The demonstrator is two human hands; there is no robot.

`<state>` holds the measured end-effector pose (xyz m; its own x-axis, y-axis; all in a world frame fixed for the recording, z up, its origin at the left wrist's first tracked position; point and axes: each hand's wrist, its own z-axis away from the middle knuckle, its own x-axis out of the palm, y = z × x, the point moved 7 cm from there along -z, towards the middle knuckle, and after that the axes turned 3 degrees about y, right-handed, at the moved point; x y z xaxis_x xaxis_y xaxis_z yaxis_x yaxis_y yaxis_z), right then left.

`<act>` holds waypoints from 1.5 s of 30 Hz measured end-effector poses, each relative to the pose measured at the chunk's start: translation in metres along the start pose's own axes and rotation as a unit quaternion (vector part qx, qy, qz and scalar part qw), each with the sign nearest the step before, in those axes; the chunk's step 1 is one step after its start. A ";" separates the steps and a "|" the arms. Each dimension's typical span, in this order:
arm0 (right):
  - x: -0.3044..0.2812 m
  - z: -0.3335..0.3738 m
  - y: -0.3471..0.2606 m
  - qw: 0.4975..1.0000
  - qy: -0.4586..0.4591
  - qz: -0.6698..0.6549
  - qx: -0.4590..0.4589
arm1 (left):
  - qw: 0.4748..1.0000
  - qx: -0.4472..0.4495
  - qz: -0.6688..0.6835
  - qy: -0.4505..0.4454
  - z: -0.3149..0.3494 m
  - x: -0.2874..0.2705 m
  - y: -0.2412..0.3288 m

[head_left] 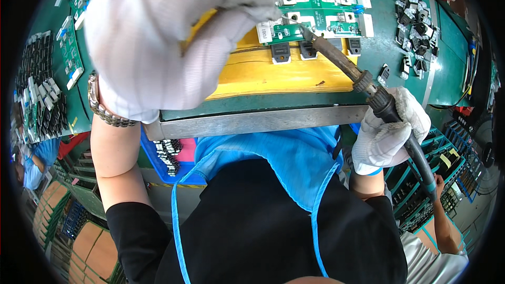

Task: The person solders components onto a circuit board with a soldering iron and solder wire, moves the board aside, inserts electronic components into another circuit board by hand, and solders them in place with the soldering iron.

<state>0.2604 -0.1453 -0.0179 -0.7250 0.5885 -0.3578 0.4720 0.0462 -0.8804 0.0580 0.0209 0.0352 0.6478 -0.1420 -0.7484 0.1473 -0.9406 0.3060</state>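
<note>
My right hand (387, 131), in a white glove, grips the black handle of a soldering iron (347, 68). The iron's tip rests on a green circuit board (315, 13) lying on a yellow pad (263, 76). My left hand (168, 42), also gloved in white, is raised close to the camera with its fingers closed; a thin strand of solder wire (286, 18) seems to run from its fingertips toward the iron's tip. A metal watch band (102, 108) circles my left wrist. Several black components sit along the board's edges.
The green bench (400, 52) has a metal front rail (263, 121). A pile of black components (415, 21) lies at the right, more boards and parts (42, 89) at the left. A blue tray (168, 152) sits under the bench. Another person's arm (447, 226) is at lower right.
</note>
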 end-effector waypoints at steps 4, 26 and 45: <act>-0.009 0.005 0.009 0.992 0.099 -0.054 0.047 | 0.979 -0.183 0.074 -0.044 0.010 -0.009 -0.006; -0.015 0.000 -0.001 0.985 0.082 0.127 -0.079 | 0.975 -0.209 -0.027 -0.075 0.035 -0.015 0.017; 0.030 -0.031 -0.002 0.980 -0.018 0.018 -0.199 | 0.972 -0.181 -0.147 -0.042 0.052 0.018 0.073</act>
<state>0.2533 -0.1026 -0.0171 -0.7191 0.5661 -0.4031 0.6496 0.3414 -0.6793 0.0418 -0.0659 0.0137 0.4772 0.0768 -0.8754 0.5794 -0.7764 0.2478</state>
